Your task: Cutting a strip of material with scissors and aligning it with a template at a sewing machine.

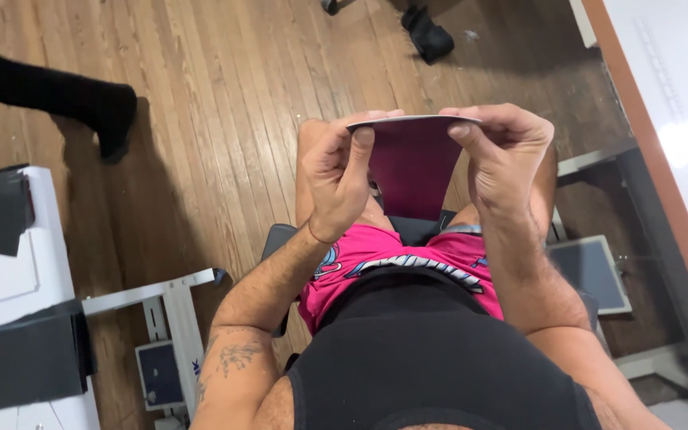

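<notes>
I hold a dark maroon sheet (412,171) with a pale upper edge in front of me, above my lap. My left hand (336,179) pinches its left top corner between thumb and fingers. At the right top corner my right hand (503,155) grips it the same way. The sheet hangs down between both hands and curves slightly along its top. Below it are my pink shorts (376,255) and black shirt (431,358).
Wooden floor (224,95) spreads ahead. A white table (9,287) with dark sheets stands at left, a white-and-orange tabletop (678,143) at right. Another person's dark-clad leg (57,91) reaches in at upper left. White frame parts (177,318) sit low by my chair.
</notes>
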